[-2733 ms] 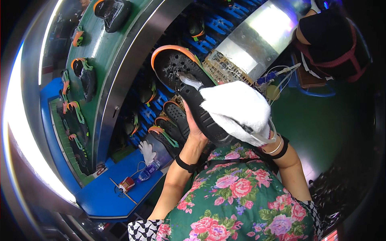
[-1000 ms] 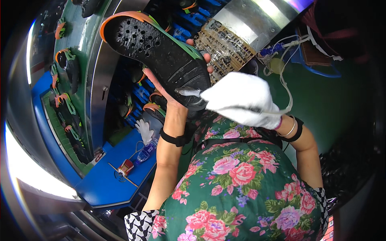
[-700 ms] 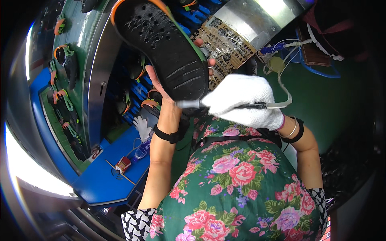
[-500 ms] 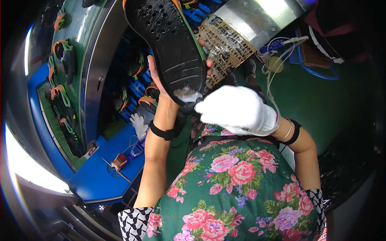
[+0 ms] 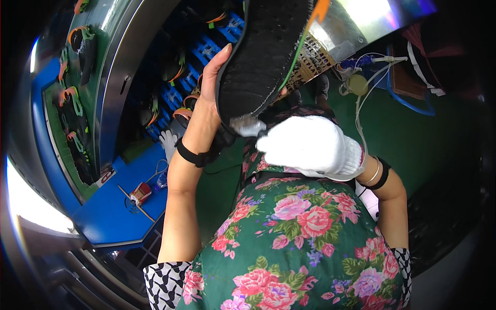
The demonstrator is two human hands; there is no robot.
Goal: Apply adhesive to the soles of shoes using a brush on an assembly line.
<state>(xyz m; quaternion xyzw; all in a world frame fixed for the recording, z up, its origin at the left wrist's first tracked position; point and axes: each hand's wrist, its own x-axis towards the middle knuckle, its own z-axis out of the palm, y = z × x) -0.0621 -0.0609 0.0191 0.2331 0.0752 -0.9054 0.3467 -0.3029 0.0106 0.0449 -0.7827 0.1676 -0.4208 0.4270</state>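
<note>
My bare left hand (image 5: 211,82) is closed around a black shoe sole (image 5: 261,62) with an orange and green edge. The thumb shows on the left side and a fingertip on the right; the sole's top end runs out of the picture. My right hand (image 5: 305,144), in a white knitted glove, is closed on a flat brush (image 5: 249,125) with a pale metal band. Its bristles lie at the sole's lower end, touching or just beneath the edge. The glove hides the brush's handle.
At left, a conveyor carries several orange-and-green shoe parts (image 5: 72,98). More hang by a blue rack (image 5: 173,98). A blue table (image 5: 113,219) holds a red box (image 5: 140,193) and a stick. A white glove (image 5: 169,144) lies behind my left forearm. Cables (image 5: 364,103) dangle at right.
My left hand has moved the sole upward and turned it, so its top leans right. The brush has gone from lying on the sole's surface to its lower edge.
</note>
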